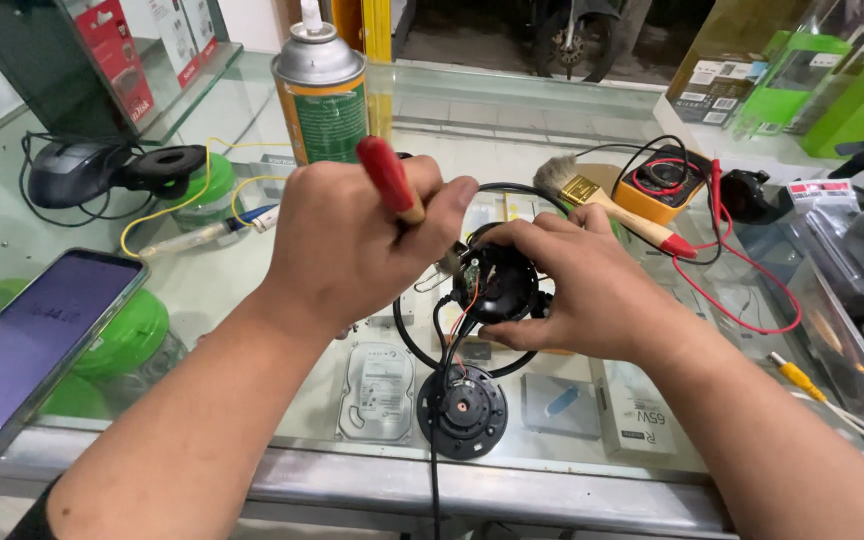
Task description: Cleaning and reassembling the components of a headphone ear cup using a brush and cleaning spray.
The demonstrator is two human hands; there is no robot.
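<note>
Along the left edge of the surface we see one phone, one black mouse and, towards the far edge, one spray can. Our left hand is clenched around one red-handled screwdriver, tip aimed into the black round housing. Our right hand grasps that housing above the middle of the surface; we judge a screw inside is being worked, so next comes steady downward pressure while turning. One separate black disc lies by the near edge, still wired. Rightwards sit one brush, one orange multimeter and two red probe leads.
</note>
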